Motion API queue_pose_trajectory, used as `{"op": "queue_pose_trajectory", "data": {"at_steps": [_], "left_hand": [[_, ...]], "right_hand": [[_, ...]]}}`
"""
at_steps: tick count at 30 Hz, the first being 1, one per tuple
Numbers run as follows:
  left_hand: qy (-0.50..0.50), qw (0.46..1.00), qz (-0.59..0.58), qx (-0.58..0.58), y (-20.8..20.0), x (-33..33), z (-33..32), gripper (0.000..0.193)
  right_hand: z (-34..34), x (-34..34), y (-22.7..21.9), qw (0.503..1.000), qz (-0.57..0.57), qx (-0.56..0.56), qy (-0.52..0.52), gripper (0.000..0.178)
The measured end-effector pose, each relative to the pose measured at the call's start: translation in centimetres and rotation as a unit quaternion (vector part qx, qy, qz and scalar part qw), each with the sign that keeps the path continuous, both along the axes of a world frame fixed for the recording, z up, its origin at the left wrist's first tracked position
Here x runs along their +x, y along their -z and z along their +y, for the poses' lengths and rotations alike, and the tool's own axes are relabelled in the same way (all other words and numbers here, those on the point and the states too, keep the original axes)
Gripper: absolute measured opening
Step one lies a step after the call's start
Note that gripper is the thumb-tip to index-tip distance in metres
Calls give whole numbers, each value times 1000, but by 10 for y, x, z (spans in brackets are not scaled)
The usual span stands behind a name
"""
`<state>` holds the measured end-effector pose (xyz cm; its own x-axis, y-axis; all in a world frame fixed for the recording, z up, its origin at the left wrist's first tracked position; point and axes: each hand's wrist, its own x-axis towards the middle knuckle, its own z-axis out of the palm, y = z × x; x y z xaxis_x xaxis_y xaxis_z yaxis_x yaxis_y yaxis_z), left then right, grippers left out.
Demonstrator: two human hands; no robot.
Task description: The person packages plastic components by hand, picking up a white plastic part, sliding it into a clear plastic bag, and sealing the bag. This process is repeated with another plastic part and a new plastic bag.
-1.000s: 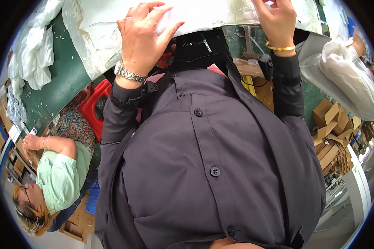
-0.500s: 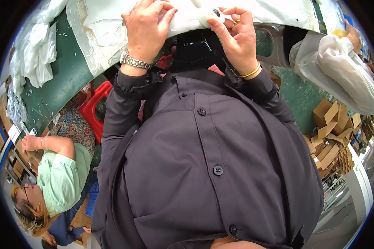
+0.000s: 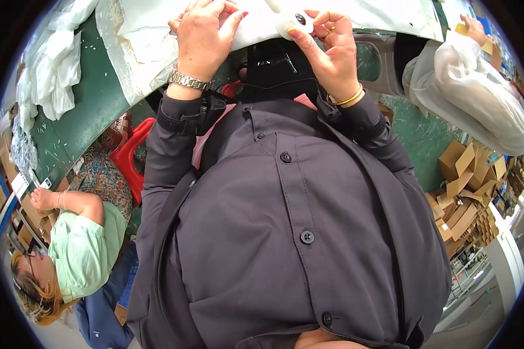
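Pinching a small white part (image 3: pixel 293 22) in the right hand (image 3: pixel 326 49), left hand (image 3: pixel 204 35) just beside it, closed on the white sheet (image 3: pixel 157 41), green tabletop (image 3: pixel 81 122) beneath.

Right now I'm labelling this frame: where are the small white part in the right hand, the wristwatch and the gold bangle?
small white part (image 3: pixel 294 23), head view, its white body beside the dark hole
wristwatch (image 3: pixel 186 79), head view, metal band
gold bangle (image 3: pixel 348 99), head view, front curve
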<state>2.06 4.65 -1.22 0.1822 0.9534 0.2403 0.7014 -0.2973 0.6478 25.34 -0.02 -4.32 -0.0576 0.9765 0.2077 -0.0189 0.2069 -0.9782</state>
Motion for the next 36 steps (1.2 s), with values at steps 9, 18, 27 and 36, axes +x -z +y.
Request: {"op": "queue_pose_trajectory", "data": {"at_steps": [9, 18, 27, 36], "left_hand": [[13, 995, 58, 85, 21, -1, -3, 21], [-51, 998, 44, -22, 29, -6, 5, 26], [-14, 995, -10, 98, 41, -4, -2, 31], [-85, 993, 0, 82, 33, 3, -3, 30]], "right_hand": [[-6, -3, -6, 1000, -14, 24, -7, 39], [-15, 0, 3, 998, -23, 65, -2, 38], [-18, -14, -4, 997, -15, 80, 1, 36], [-29, -8, 2, 983, -117, 137, 29, 42]]}}
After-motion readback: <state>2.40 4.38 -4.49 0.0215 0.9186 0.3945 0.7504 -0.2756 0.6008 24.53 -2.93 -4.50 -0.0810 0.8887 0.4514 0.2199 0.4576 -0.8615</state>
